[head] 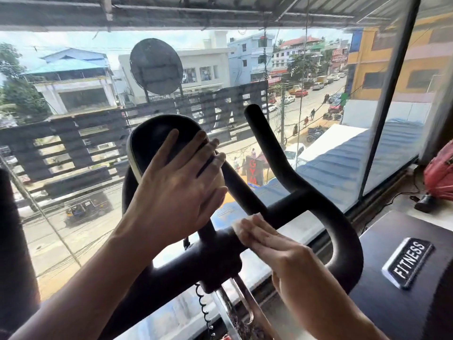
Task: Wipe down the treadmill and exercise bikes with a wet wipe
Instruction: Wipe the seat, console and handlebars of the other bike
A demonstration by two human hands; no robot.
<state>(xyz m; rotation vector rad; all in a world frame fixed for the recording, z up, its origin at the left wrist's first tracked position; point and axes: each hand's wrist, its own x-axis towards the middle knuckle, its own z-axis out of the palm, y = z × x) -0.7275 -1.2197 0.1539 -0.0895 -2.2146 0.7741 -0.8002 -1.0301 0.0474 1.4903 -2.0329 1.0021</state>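
Fingers [169, 148] of the left hand [176, 190] are laid straight, slightly apart, on the bike's console [147, 141]; the wet wipe [237, 225] is pressed against the handlebar [306, 192] hub under the right hand's [277, 251] straight, joined fingers.

Your white wet wipe [237, 226] is pressed flat on the middle of the black handlebar [300, 196] of the exercise bike [215, 258], just below its tilted dark screen [149, 143].

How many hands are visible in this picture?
2. The left hand rests on the bike's console; the right hand presses a wet wipe at the centre of the handlebar.
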